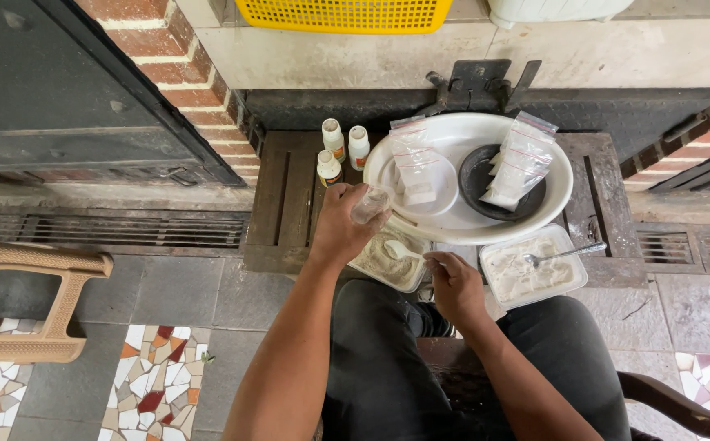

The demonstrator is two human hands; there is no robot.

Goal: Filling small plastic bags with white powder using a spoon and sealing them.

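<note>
both hands grip: left (340,229) a small bag (371,204), right (455,286) a spoon (402,250).

Three small bottles (333,139) (359,147) (329,168); two powder trays (391,263) (532,265); two spoons (397,248) (565,254); one white basin (469,224).

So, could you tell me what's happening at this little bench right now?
A seated person's left hand holds a small clear plastic bag above a rectangular tray of whitish powder. The right hand holds a white spoon over that tray. A second tray with a metal spoon sits right; filled bags lie in a white basin.
</note>
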